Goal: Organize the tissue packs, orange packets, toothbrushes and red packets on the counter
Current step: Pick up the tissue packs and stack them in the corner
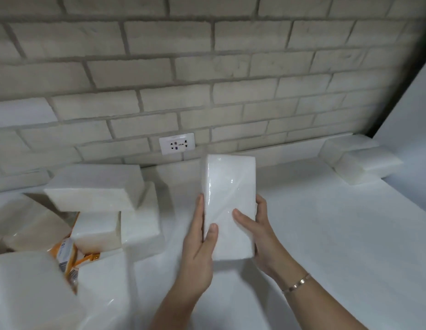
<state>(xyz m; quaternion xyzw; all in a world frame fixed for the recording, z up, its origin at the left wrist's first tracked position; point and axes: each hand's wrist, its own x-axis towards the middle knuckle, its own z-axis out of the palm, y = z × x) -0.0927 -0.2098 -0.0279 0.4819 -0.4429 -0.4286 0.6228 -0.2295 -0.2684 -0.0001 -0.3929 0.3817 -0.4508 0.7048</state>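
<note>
Above the white counter [326, 234], near the middle: white rectangular tissue pack in glossy clear wrap [228, 201], held lengthwise, far end raised toward the wall. Gripped from both sides: left hand [200, 248] along the left edge with thumb curled over the front, right hand [257, 232] wrapped round the right edge, thumb on the front too. Thin gold-coloured bracelet [296, 283] on the right wrist. At left, loose heap of white wrapped tissue packs [95, 184], orange printed packets [67, 256] wedged among them. Far right, by the grey brick wall [207, 67], two more white packs [359, 160], touching. White wall socket [176, 143] beyond the held pack.
</note>
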